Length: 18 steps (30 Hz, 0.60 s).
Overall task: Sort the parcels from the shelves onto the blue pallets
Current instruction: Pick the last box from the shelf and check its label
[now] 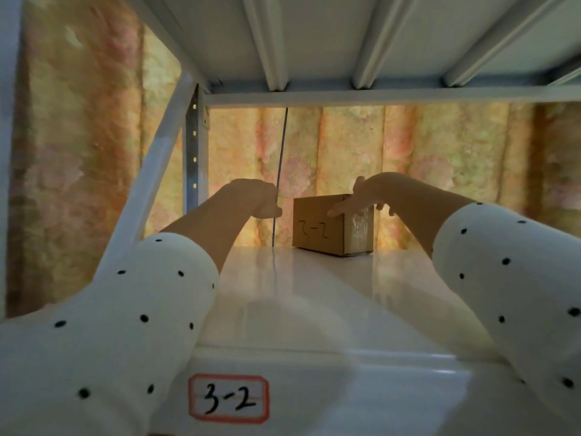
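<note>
A small brown cardboard parcel (317,229) marked "2-2" in pen stands at the back of a white shelf (314,297). My right hand (361,198) reaches over its top, fingers stretched out and touching the top front edge. My left hand (261,199) hangs in the air just left of the parcel, fingers curled with nothing visibly in them, close to a thin dark cord (279,184). Both arms wear white sleeves with black dots.
A label reading "3-2" (229,399) sits on the shelf's front lip. The shelf above (345,42) has metal ribs and hangs low overhead. A perforated upright (193,152) and a diagonal brace (147,190) stand at the left. A patterned curtain hangs behind.
</note>
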Each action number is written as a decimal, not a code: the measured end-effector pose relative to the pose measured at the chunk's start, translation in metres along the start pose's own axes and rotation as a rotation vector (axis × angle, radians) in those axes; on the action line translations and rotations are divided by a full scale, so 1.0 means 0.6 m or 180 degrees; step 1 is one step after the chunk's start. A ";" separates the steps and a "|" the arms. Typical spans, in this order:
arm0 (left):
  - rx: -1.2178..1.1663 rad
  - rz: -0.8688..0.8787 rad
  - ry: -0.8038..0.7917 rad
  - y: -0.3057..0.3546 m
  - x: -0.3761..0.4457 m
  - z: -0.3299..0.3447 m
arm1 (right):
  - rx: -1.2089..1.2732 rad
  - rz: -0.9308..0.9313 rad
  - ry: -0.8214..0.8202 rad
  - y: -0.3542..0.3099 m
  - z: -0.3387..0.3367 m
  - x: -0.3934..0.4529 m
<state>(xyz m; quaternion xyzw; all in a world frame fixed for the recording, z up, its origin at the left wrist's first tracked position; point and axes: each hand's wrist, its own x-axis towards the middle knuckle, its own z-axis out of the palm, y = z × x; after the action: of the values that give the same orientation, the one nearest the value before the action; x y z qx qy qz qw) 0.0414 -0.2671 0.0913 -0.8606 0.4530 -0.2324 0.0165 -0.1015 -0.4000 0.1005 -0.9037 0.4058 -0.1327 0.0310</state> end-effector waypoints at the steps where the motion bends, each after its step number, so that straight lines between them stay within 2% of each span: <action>1: -0.0034 -0.0013 -0.0059 -0.001 0.001 0.004 | 0.0032 -0.0045 0.0002 0.000 -0.001 0.002; 4: -0.0298 -0.0002 -0.0143 -0.005 0.006 0.010 | 0.0298 -0.0052 0.0003 0.012 -0.004 0.009; 8: -0.0868 0.0005 -0.0087 -0.017 0.008 0.016 | 0.0712 -0.0146 0.0261 0.016 -0.010 0.001; 10: -0.1125 0.0067 0.0011 -0.019 0.005 0.015 | 0.1159 -0.0339 0.0513 0.019 -0.013 -0.005; 13: -0.2037 0.0273 0.0171 -0.020 -0.003 -0.007 | 0.1999 -0.0701 0.0684 0.028 -0.025 -0.013; 15: -0.2598 0.0343 0.0169 -0.018 -0.007 -0.025 | 0.2434 -0.0919 0.0665 0.029 -0.034 -0.023; 18: -0.2959 0.0360 0.0012 -0.013 -0.016 -0.038 | 0.2819 -0.1179 0.0460 0.026 -0.041 -0.037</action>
<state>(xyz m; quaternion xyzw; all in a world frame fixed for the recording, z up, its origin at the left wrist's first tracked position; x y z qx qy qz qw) 0.0335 -0.2510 0.1097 -0.7503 0.5552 -0.0051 -0.3589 -0.1334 -0.3927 0.1170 -0.8492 0.1438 -0.3584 0.3603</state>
